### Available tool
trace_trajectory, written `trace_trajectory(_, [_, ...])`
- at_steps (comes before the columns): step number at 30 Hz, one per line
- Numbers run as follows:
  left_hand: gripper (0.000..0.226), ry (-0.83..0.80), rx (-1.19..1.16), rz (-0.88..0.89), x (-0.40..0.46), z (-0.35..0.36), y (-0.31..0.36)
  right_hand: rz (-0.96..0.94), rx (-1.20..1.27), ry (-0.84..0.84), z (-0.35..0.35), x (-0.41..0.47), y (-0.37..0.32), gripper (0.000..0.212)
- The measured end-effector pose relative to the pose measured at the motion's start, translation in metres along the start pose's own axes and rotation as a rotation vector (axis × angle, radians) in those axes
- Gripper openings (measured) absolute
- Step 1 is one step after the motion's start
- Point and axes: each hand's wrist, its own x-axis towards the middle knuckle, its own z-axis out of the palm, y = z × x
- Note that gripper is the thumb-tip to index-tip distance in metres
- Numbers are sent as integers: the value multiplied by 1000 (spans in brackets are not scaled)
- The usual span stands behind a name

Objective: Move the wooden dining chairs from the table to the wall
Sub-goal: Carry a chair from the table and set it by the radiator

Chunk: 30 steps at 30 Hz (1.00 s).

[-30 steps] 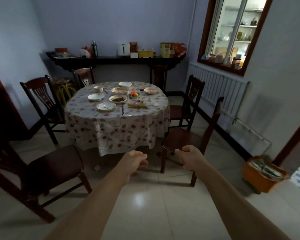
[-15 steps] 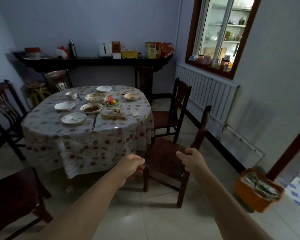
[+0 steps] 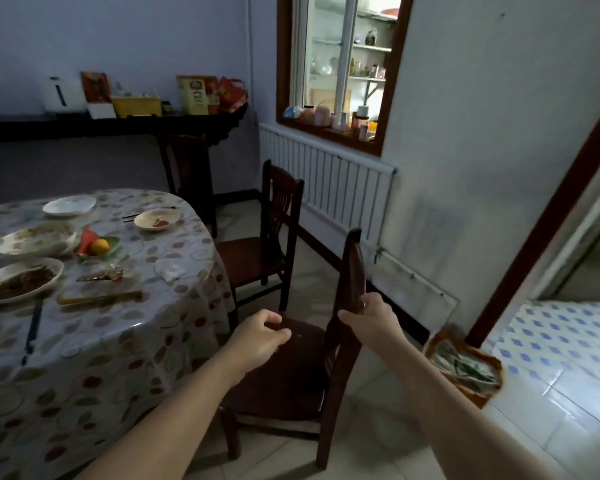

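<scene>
Hands are on the nearest wooden chair (image 3: pixel 291 372) now, and it stands just beside the round table (image 3: pixel 94 341), its dark seat close to the hanging edge of the patterned tablecloth (image 3: pixel 136 358). Right hand (image 3: pixel 371 320) is wrapped around the side edge of the chair's backrest, fingers curled round the front and thumb pointing along the wood, a firm grasp by the look of it. Left hand (image 3: pixel 262 336) sits over the far part of the seat with fingers bent and drawn together, thumb over the top; whether it truly grips the seat edge or only rests on it, I cannot tell. All the chair legs that show appear planted on the pale tiled floor (image 3: pixel 378 455). Beyond it a second chair (image 3: pixel 271 244) faces the table, back toward the white radiator (image 3: pixel 336 192) under the window (image 3: pixel 340 64). A third chair (image 3: pixel 191 174) stands further back, under the end of the dark sideboard (image 3: pixel 111 124) along the far wall. On the table: used plates and bowls, a small dish with an orange fruit (image 3: pixel 99 245), chopsticks. Down to the right, an orange basket (image 3: pixel 465 368) sits on the floor by the doorway, near the wall.
</scene>
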Motion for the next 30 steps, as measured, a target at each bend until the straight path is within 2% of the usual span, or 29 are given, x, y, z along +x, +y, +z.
trace_trajectory(7, [43,-167,184,118,124,15,25,124,-98,77,2,84,1,54])
trace_trajectory(11, [47,-247,304,173,190,41,43,175,-111,95,4,138,10,62])
trace_trajectory(17, [68,-302,468,209,276,79,70,286,-59,-42,11,207,34,77])
trace_trajectory(19, [74,-334,527,288,300,91,74,329,-29,-73,14,222,40,74])
trace_trajectory(23, [79,-364,773,504,337,112,76,415,23,-128,21,242,52,39])
trace_trajectory(25, [80,-361,915,610,355,120,78,434,31,-143,27,248,56,32])
trace_trajectory(27, [76,-342,1028,714,371,125,81,443,30,-147,31,251,56,30])
trace_trajectory(30, [58,-370,1149,883,391,132,87,485,57,-143,34,255,52,26])
